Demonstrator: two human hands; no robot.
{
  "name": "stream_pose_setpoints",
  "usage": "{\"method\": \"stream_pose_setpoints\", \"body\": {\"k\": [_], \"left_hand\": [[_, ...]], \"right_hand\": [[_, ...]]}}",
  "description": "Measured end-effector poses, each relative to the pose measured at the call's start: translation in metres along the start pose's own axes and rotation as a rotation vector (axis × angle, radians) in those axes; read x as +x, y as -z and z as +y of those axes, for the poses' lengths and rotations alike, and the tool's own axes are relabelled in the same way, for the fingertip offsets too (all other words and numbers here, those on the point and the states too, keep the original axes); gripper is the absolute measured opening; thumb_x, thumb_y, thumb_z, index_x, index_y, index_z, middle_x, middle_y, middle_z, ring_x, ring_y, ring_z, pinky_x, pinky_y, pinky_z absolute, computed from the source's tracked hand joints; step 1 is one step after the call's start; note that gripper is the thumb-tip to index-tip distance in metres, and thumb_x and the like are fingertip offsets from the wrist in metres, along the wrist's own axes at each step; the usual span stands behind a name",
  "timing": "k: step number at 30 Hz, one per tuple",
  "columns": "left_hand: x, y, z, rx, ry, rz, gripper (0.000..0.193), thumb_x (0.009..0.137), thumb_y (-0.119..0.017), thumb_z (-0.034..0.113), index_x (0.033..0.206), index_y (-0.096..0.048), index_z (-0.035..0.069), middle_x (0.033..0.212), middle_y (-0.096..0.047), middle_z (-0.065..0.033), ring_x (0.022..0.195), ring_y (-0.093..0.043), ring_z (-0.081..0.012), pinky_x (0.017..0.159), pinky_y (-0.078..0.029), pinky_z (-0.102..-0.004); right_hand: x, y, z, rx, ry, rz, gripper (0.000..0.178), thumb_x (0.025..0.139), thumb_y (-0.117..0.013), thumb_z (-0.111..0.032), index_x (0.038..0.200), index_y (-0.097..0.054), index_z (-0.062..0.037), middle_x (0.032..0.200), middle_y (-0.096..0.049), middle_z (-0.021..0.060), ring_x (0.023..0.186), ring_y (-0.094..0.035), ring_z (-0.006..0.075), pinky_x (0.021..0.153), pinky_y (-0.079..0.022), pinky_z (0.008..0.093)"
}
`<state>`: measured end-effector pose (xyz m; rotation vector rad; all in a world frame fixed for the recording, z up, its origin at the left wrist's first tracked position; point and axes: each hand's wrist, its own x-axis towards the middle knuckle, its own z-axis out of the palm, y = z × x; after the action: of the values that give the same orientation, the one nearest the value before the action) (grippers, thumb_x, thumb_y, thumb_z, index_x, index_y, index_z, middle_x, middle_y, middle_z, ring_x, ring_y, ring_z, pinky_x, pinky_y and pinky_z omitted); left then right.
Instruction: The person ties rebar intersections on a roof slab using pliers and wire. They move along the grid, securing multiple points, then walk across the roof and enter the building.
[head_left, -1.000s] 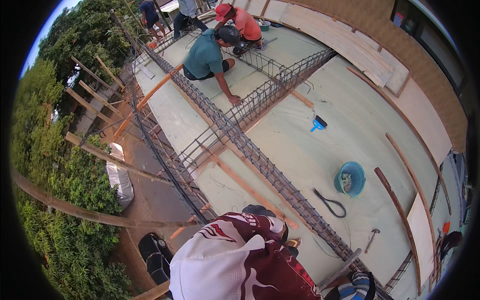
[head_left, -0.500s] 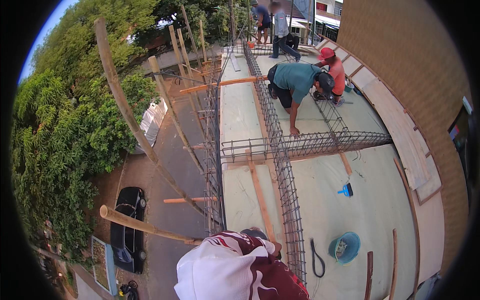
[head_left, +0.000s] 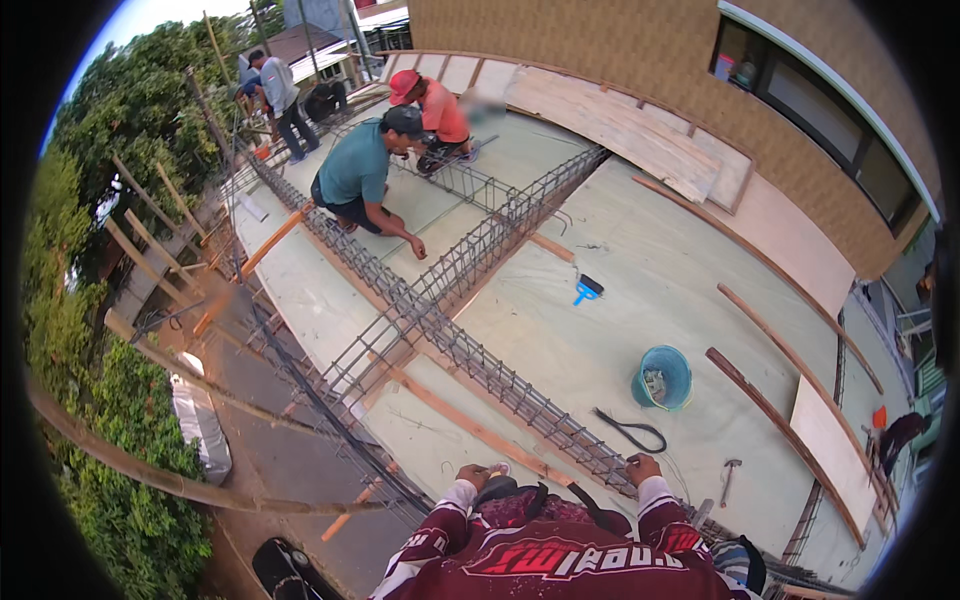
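Observation:
My right hand point(head_left: 642, 468) is at the near end of the long rebar cage point(head_left: 480, 360), its fingers bent at the bars; whether they grip a bar is not clear. My left hand point(head_left: 474, 474) is across the cage, over the pale decking beside a dark rounded thing I cannot make out. Its fingers are bent and partly hidden. Near my right hand lie a looped black strap or hose point(head_left: 630, 430) and a hammer point(head_left: 730, 482). Farther off stands a teal bucket point(head_left: 662, 378) with pale pieces inside. A blue-handled brush point(head_left: 588, 289) lies beyond it.
A second rebar cage point(head_left: 530, 215) crosses the long one. Beside it crouch a person in a teal shirt point(head_left: 355, 165) and a person in a red cap point(head_left: 440, 110). Wooden poles point(head_left: 790, 440) lie at right. At left, the deck edge drops to a road, with slanting poles point(head_left: 190, 370).
The view has swung right, and both my hands have come into sight. The person in teal has lifted a hand off the crossing cage and now crouches beside it.

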<state>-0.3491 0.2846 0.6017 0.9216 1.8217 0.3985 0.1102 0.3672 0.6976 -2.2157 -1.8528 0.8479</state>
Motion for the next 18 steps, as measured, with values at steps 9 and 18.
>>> {"method": "stream_pose_setpoints", "body": {"k": [9,18], "left_hand": [[0.088,0.073,-0.035,0.376,0.495,-0.544,0.032,0.100,-0.044,0.041,0.111,-0.061,0.016,0.104,-0.071,0.0012,0.086,-0.067,-0.0168,0.067,-0.051,-0.0427],[0.195,0.132,0.041,0.815,-0.100,-0.066,0.019,0.089,-0.062,0.025,0.098,-0.073,0.013,0.091,-0.073,-0.0058,0.078,-0.069,-0.0204,0.062,-0.055,-0.0371]], "right_hand": [[-0.094,-0.025,0.076,0.137,-0.540,0.081,0.030,0.084,-0.067,-0.031,0.106,-0.073,-0.0117,0.112,-0.071,0.0156,0.107,-0.067,0.0332,0.093,-0.053,0.0416],[-0.238,-0.131,0.144,-0.120,-0.715,-0.847,0.042,0.089,-0.065,-0.034,0.126,-0.067,-0.0152,0.131,-0.064,0.0097,0.124,-0.060,0.0267,0.102,-0.051,0.0418]]}}
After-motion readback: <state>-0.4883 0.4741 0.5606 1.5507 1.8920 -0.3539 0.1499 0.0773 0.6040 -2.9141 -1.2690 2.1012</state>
